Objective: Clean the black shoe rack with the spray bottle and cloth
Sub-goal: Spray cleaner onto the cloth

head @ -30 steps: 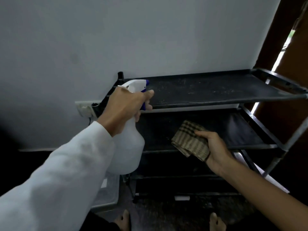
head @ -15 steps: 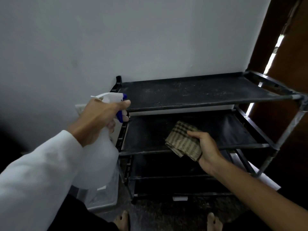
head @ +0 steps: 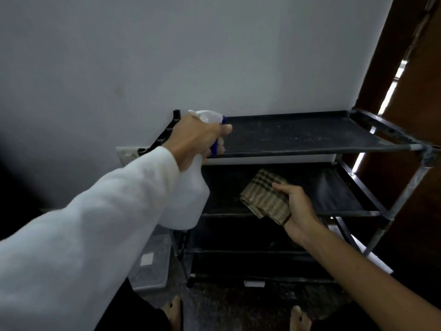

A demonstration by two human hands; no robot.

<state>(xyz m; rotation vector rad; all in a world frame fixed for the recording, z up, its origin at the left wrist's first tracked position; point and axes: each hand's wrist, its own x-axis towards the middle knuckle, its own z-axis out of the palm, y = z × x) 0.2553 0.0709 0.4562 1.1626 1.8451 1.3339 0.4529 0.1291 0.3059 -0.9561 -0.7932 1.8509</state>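
Sleeve of white fabric (head: 83, 223) runs in from the lower left corner and covers the left arm up to the wrist. Behind it, low on the pale grey wall (head: 191, 56), sits a white switch plate (head: 126, 154). On the floor below lies a clear plastic storage box with a lid (head: 152, 266), just beside the rack's left legs. The left hand (head: 193, 139) grasps the neck of a translucent white plastic spray bottle (head: 188, 199), with fingers curled round its blue trigger (head: 214, 146) and one digit stretched forward beside the white head. The nozzle points right, over the top shelf. The bottle hangs upright in the air at the left end of the black metal-framed shoe rack (head: 298, 149), its body level with the second shelf. The rack stands against the wall with several tiers of dark fabric, and the top shelf (head: 298, 132) carries pale dust and specks. In front of the second shelf, a folded beige-and-brown checked cloth (head: 265, 197) is held by the right hand (head: 298, 209), thumb on top and fingers curled beneath. Whether the cloth touches the shelf cannot be told. The right forearm is bare. At the far right stands a dark brown wooden door (head: 405, 115), with a strip of daylight along its edge.
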